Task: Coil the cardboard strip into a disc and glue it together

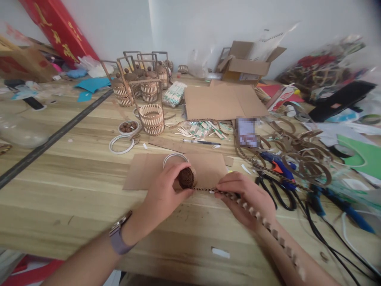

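Note:
My left hand point(168, 188), with a watch on its wrist, grips a dark brown coil point(186, 177) of rolled corrugated cardboard between thumb and fingers. From the coil a corrugated cardboard strip point(205, 189) runs to the right. My right hand point(245, 194) pinches this strip, and its loose end trails over the right forearm toward the lower right. Under the hands lies a flat cardboard sheet point(138, 172). Just behind the coil a white ring point(175, 155) rests on that sheet, partly covered by my left hand.
Small lantern-like baskets point(149, 89) with handles stand at the back, and an open one point(151, 119) is nearer. To the right lie black scissors point(276, 192), a blue glue gun point(279, 169), blue-handled pliers point(342, 206), cables and curled cardboard strips point(309, 155). A pen point(202, 142) lies mid-table.

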### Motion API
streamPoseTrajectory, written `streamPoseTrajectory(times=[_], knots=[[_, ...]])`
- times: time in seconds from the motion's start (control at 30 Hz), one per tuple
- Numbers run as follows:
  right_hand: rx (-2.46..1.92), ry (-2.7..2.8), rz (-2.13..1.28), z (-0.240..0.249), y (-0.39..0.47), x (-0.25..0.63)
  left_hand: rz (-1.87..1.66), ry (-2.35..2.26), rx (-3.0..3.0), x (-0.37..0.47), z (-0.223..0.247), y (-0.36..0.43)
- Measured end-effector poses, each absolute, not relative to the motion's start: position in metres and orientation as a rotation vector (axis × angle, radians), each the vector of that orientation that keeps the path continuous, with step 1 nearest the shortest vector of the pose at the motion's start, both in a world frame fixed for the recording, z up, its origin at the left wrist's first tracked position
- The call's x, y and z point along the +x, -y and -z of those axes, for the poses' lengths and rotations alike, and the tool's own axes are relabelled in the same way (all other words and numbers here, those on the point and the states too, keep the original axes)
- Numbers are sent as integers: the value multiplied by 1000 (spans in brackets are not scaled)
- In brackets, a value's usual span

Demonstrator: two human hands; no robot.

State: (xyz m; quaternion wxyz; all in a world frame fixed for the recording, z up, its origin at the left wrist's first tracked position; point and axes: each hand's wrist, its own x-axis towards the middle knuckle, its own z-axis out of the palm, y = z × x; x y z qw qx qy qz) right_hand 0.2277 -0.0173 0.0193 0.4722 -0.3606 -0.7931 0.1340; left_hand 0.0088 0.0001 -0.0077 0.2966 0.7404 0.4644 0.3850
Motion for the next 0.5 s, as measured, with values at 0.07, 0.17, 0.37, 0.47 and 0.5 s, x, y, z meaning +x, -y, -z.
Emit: streamPoseTrajectory(times=[0.07,0.17,0.37,0.47,0.5], knots=[[-918,1916,-346,-20,17,228,-1009,-1206,2064,10,7,2],[-992,1884,-360,-18,14,228,-1003,-1139,2201,11,6,4],[-1055,1847,-420,-16,8,227,-970,-1051,2381,12,8,7],[-1102,1839,-472,-16,7,226,-937,-1046,2438,13,9,10],[-1100,1836,-483,-15,7,225,-935,-1039,2459,13,8,10]])
